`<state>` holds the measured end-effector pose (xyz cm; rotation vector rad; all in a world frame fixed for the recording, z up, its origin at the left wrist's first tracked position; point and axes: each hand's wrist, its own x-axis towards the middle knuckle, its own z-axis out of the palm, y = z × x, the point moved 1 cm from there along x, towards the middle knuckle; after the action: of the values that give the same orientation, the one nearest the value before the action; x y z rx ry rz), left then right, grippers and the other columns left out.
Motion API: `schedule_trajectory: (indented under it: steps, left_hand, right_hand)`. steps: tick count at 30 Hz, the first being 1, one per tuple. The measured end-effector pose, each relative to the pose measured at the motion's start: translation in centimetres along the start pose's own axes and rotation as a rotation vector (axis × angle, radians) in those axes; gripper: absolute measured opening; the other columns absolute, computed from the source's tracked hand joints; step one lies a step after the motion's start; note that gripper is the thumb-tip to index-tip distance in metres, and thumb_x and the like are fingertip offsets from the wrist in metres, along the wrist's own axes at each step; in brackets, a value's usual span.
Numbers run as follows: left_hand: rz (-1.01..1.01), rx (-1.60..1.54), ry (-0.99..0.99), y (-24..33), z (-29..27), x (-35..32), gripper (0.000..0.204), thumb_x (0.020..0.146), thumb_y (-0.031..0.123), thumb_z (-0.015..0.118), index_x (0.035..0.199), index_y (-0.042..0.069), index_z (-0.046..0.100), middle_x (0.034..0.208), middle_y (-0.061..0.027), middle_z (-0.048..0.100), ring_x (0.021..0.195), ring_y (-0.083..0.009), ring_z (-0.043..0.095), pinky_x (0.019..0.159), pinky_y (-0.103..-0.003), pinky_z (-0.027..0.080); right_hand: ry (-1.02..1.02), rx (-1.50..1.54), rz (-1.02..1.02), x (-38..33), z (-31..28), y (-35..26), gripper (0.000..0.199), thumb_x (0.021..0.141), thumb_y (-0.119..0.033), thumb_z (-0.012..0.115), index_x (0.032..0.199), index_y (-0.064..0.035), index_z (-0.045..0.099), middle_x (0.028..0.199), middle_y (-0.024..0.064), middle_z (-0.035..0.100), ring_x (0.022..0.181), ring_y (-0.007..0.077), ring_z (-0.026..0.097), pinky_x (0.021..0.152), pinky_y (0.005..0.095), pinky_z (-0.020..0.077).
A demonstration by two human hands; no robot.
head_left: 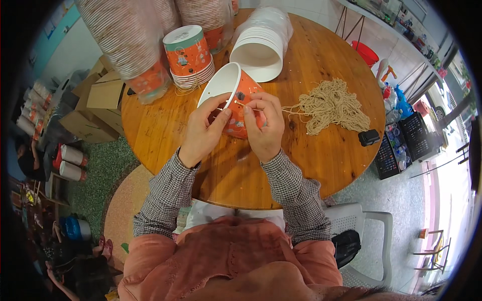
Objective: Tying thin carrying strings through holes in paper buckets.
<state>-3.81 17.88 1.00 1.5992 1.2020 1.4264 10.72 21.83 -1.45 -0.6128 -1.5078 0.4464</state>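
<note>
A paper bucket [248,86], orange with printed figures outside and white inside, lies tilted over the table with its mouth toward the upper left. My left hand [203,131] is closed on its rim, thumb outside and fingers reaching into the mouth. Against the printed wall, my right hand [266,125] pinches a thin beige cord [240,103] between thumb and fingers. The cord's path through the wall is too small to make out. Strands run from beside my right hand to a loose heap of beige cord [335,108] on the right.
Beyond the bucket stand an upturned orange bucket stack [188,55], tall bagged stacks [120,45] and a bagged white stack [258,52] on its side. A small black object [369,137] sits near the right edge of the round wooden table [321,165]. A plastic chair [386,241] is close by.
</note>
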Motion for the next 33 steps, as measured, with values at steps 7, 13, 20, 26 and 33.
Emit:
schedule_trajectory:
  steps: [7,13,20,26,33]
  left_hand:
    - [0.019,0.036,-0.072,-0.4,0.3,-0.2,0.034,0.094,0.005,0.052,0.128,-0.002,0.050,0.109,-0.0061,0.061,0.090,-0.0097,0.059,0.078,-0.025,0.051]
    - [0.064,-0.001,-0.109,-0.7,-0.1,0.4,0.025,0.091,0.004,0.057,0.114,-0.003,0.060,0.092,-0.0052,0.060,0.076,-0.0096,0.060,0.066,-0.022,0.048]
    - [0.322,0.691,0.064,0.8,-0.8,0.4,0.014,0.086,0.001,0.057,0.098,-0.003,0.062,0.090,-0.0118,0.061,0.078,-0.0267,0.062,0.068,-0.032,0.049]
    - [0.424,0.856,-0.015,-1.0,-1.5,0.2,0.012,0.085,0.005,0.060,0.094,-0.002,0.060,0.087,-0.0121,0.062,0.074,-0.0263,0.061,0.066,-0.029,0.048]
    - [-0.068,0.226,-0.075,-3.1,-2.5,1.1,0.010,0.087,0.008,0.061,0.089,-0.002,0.059,0.080,-0.0104,0.060,0.073,-0.0169,0.059,0.067,-0.026,0.046]
  right_hand:
    - [0.007,-0.036,-0.038,-0.1,0.0,0.4,0.010,0.079,0.000,0.065,0.088,0.0004,0.060,0.101,0.0121,0.057,0.092,0.0262,0.058,0.080,0.0336,0.0480]
    - [-0.006,-0.068,-0.068,0.2,-0.3,0.4,0.011,0.078,-0.001,0.067,0.088,-0.0004,0.063,0.099,0.0111,0.058,0.093,0.0260,0.058,0.081,0.0339,0.0472]
    - [-0.175,-0.047,0.056,0.1,0.1,1.2,0.020,0.080,-0.002,0.065,0.099,-0.0013,0.060,0.097,0.0123,0.060,0.088,0.0259,0.061,0.075,0.0331,0.0501]
    - [-0.348,0.056,0.260,-0.1,0.0,2.1,0.019,0.082,-0.004,0.064,0.099,-0.0012,0.055,0.086,0.0133,0.064,0.080,0.0250,0.066,0.068,0.0323,0.0525]
    - [-0.343,0.108,0.322,-0.4,0.2,1.5,0.021,0.084,-0.007,0.063,0.104,-0.0033,0.055,0.082,0.0132,0.065,0.071,0.0205,0.067,0.062,0.0296,0.0522]
